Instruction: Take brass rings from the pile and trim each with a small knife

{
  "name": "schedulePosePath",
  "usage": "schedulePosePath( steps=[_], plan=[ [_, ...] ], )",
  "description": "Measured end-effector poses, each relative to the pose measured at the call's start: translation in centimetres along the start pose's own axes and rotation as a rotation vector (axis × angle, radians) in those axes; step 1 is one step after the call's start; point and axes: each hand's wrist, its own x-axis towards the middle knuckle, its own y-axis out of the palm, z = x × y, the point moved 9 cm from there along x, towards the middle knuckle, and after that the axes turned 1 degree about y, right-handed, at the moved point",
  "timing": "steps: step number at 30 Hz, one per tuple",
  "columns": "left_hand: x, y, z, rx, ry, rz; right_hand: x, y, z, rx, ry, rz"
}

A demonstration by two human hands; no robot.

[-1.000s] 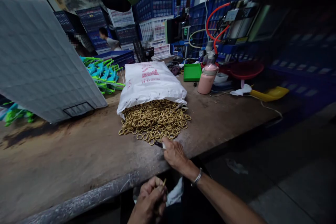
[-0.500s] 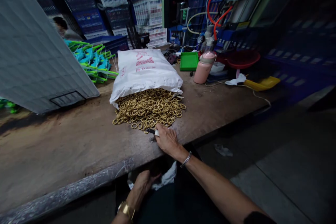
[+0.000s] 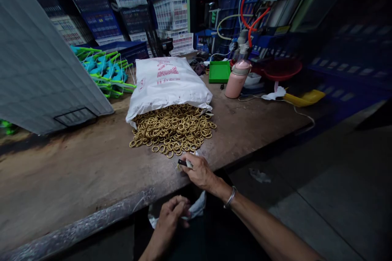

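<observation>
My right hand (image 3: 200, 172) is closed around a small tool (image 3: 185, 163) with a black end and a pale body; its exact kind is unclear. A bit of gold shows by the black end, too small to make out. Just beyond lies a heap of gold-coloured rings (image 3: 174, 130), spilling from the mouth of a white printed sack (image 3: 171, 85) on the table. Below the table edge, my left hand (image 3: 171, 214) has its fingers curled together; whatever they hold is hidden. White crumpled material (image 3: 198, 207) lies beside it, over the lap.
The wooden table (image 3: 76, 179) has a grey panel (image 3: 52, 69) leaning at left beside green-and-blue pieces (image 3: 105, 69). A pink bottle (image 3: 238, 79), green tray (image 3: 219, 71) and yellow scoop (image 3: 304, 98) stand at right. Crates (image 3: 173, 12) are stacked behind.
My right hand has drawn back from the rings, down and to the right, with the tool. My left hand has risen slightly toward the table edge. The view has shifted a little.
</observation>
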Motion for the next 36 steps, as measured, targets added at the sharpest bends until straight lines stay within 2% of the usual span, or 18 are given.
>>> schedulePosePath(
  steps=[1, 2, 5, 7, 11, 13, 16, 18, 21, 24, 27, 32, 36],
  plan=[
    [-0.5, 0.5, -0.8, -0.001, 0.008, 0.029, -0.1, 0.0, 0.0, 0.043, 0.002, -0.003],
    [-1.0, 0.4, -2.0, 0.003, 0.042, 0.01, -0.2, 0.0, 0.1, 0.08, 0.008, -0.006],
    [-1.5, -1.5, -4.9, -0.045, 0.127, -0.203, -0.5, 0.4, 0.5, 0.155, 0.032, 0.002],
    [-1.2, -2.3, -6.3, -0.102, 0.177, -0.267, -0.8, 0.8, 1.1, 0.188, 0.033, 0.023],
    [0.1, -1.9, -7.6, -0.089, 0.253, -0.173, -1.3, 1.6, 2.1, 0.255, 0.052, 0.069],
    [0.4, -1.8, -7.8, -0.081, 0.274, -0.162, -1.5, 2.0, 2.1, 0.272, 0.078, 0.076],
    [0.3, -2.3, -8.1, -0.063, 0.314, -0.217, -1.3, 2.2, 1.8, 0.239, 0.109, 0.064],
    [-0.1, -2.8, -8.8, -0.015, 0.394, -0.264, -1.2, 2.4, 1.7, 0.213, 0.131, 0.065],
    [-1.1, -3.2, -10.3, 0.127, 0.555, -0.324, -1.0, 3.0, 1.9, 0.247, 0.181, 0.125],
    [-1.7, -3.5, -11.1, 0.207, 0.615, -0.369, -0.9, 3.5, 2.1, 0.3, 0.227, 0.169],
    [-1.3, -3.8, -10.7, 0.135, 0.557, -0.347, -0.7, 3.6, 2.2, 0.316, 0.241, 0.153],
    [0.6, -3.0, -7.3, 0.003, 0.225, -0.13, -0.5, 4.0, 1.9, 0.332, 0.268, 0.15],
    [0.7, -2.6, -6.6, -0.114, 0.17, -0.051, -0.5, 4.3, 2.1, 0.362, 0.266, 0.172]
  ],
)
